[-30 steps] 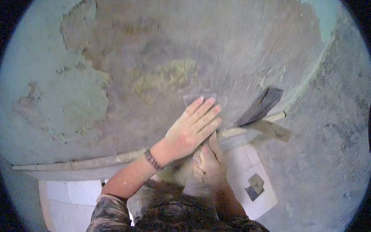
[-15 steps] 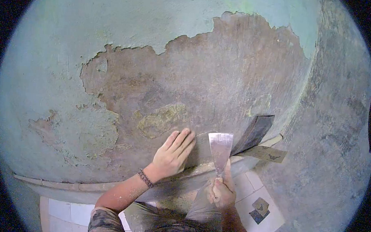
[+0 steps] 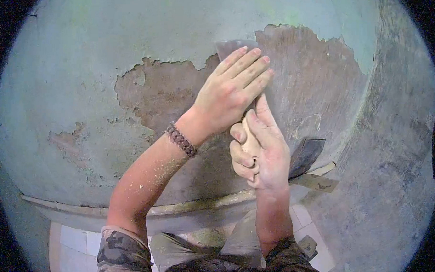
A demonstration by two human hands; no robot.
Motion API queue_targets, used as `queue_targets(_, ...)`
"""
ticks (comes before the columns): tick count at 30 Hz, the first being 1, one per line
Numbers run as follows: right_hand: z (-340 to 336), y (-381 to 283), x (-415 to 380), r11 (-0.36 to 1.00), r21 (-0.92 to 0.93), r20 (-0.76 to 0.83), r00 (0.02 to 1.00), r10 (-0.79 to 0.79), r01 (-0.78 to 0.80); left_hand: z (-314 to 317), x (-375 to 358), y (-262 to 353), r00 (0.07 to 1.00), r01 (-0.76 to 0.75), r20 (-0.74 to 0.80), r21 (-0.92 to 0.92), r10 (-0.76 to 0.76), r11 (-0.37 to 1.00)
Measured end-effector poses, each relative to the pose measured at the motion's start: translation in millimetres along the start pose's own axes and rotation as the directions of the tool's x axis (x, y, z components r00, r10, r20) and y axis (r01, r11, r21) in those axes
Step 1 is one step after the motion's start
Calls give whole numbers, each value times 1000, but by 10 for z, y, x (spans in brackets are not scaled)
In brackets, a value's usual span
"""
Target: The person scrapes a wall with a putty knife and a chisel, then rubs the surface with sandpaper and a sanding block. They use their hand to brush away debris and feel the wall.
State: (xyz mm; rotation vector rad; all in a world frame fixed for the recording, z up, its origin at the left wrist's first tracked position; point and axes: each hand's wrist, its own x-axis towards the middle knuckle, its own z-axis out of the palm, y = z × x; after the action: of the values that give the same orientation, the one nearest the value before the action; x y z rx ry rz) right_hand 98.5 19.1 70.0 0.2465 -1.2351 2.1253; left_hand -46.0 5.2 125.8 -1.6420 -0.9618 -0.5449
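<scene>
My right hand is wrapped round the pale handle of a putty knife, index finger stretched along it. The wide metal blade points up and meets the wall at the upper edge of a bare brown patch, where the green paint begins. My left hand, with a braided bracelet on the wrist, lies flat over the blade with fingers stretched out. It covers most of the blade, leaving the top edge in sight. Pale dust and flakes cling to the left forearm.
A dark folded sheet of sandpaper leans against the wall at right. Beside it a tan piece rests on the ledge. Another scrap is on the tiled floor. A rough grey wall stands at right.
Both hands have moved up the wall. The putty knife has risen from low near the ledge to the paint edge, and my left hand has gone from the lower wall onto its blade.
</scene>
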Motion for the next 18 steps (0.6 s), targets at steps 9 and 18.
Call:
queue_targets(9,147,-84,-63,999,-30,-125,992,13,-17,103,53,-40,997,-41,-69,-113,33,993)
queue_targets(18,226,104,-268,989,-53,-155,980,128,-138,-23,-310,96,999,-7,-44,-153,1,988)
